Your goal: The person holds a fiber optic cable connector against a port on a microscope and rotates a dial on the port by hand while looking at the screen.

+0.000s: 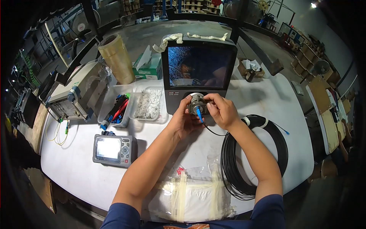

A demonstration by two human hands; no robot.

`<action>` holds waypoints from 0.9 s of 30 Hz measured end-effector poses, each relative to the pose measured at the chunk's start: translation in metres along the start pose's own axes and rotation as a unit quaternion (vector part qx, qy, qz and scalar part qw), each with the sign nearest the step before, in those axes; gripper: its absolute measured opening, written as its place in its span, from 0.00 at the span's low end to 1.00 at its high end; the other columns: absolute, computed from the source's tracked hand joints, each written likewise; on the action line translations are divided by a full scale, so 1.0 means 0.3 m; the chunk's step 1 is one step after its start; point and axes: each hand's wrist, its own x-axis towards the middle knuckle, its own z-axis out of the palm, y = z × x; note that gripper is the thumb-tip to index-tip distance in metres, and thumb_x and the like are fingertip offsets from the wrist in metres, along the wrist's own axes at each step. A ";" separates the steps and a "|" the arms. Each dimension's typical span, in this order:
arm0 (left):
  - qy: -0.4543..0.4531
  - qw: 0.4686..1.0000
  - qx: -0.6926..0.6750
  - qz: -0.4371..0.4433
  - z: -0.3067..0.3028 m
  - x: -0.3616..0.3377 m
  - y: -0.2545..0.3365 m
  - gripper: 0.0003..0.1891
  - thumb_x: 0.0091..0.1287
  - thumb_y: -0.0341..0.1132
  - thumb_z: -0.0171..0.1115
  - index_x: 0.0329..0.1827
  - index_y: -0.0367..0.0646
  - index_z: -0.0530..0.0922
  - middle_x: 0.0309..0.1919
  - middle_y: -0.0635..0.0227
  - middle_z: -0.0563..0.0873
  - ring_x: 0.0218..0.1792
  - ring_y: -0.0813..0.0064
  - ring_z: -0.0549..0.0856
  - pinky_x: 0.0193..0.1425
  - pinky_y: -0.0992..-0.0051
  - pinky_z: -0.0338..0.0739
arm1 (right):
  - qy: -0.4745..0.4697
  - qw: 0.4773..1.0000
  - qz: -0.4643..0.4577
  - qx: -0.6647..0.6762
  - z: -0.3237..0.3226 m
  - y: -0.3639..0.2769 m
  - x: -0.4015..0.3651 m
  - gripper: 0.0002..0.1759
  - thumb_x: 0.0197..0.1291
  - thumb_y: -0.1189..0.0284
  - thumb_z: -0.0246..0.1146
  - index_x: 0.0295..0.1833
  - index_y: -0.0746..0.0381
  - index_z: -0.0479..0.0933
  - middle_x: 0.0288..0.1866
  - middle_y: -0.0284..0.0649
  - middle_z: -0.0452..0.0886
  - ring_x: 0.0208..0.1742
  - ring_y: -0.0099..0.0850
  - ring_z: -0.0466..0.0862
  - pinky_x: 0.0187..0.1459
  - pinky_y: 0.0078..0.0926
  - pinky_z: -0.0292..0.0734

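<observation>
A blue fiber-optic connector [199,113] sits in the round metal adapter mount [196,102] on the front of a dark screen-fitted inspection microscope [178,100]. My left hand [180,119] is curled around the mount's left side, with fingers underneath beside the connector. On the other side, the thumb and forefinger of my right hand [224,111] close on the mount's right edge. From the connector a black cable runs down to the cable coil [280,143] under my right forearm. The microscope's screen [196,66] shows a dark picture with bluish speckles at left.
A handheld tester [129,150] lies left of my forearm. Behind it stand a tub of tools and connectors [131,110] and a tub of white bits [159,114]. A tape roll [116,57], green wipes box [152,70] and bench instrument [76,91] stand farther back. A plastic-wrapped package [198,198] lies in front.
</observation>
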 end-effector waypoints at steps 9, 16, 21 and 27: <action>-0.001 1.000 0.017 -0.008 -0.036 0.014 -0.013 0.33 0.70 0.73 0.57 0.53 0.49 0.82 0.37 0.70 0.85 0.34 0.73 0.83 0.54 0.55 0.84 | -0.026 1.000 0.002 0.004 -0.002 -0.006 0.001 0.18 0.73 0.65 0.60 0.62 0.61 0.79 0.45 0.48 0.90 0.42 0.43 0.92 0.44 0.36 0.87; -0.040 0.999 -0.018 0.009 -0.005 0.001 -0.021 0.37 0.73 0.72 0.51 0.57 0.45 0.82 0.39 0.67 0.85 0.40 0.71 0.83 0.55 0.59 0.82 | -0.029 1.000 -0.009 0.004 -0.005 -0.003 0.001 0.20 0.72 0.65 0.59 0.64 0.62 0.78 0.49 0.49 0.89 0.47 0.46 0.92 0.48 0.37 0.88; -0.062 0.996 -0.056 0.007 -0.011 -0.001 -0.032 0.35 0.74 0.69 0.52 0.59 0.44 0.81 0.41 0.66 0.85 0.41 0.70 0.82 0.57 0.63 0.79 | -0.034 0.999 -0.004 0.009 -0.004 0.000 0.001 0.19 0.72 0.64 0.60 0.63 0.62 0.78 0.50 0.50 0.89 0.49 0.47 0.91 0.49 0.39 0.87; -0.060 0.998 -0.032 0.010 -0.020 0.010 -0.036 0.34 0.73 0.70 0.52 0.57 0.47 0.81 0.41 0.69 0.86 0.39 0.73 0.82 0.56 0.62 0.80 | -0.025 0.999 -0.026 0.016 0.004 0.013 -0.003 0.20 0.72 0.68 0.60 0.65 0.64 0.77 0.42 0.47 0.88 0.35 0.35 0.89 0.41 0.30 0.85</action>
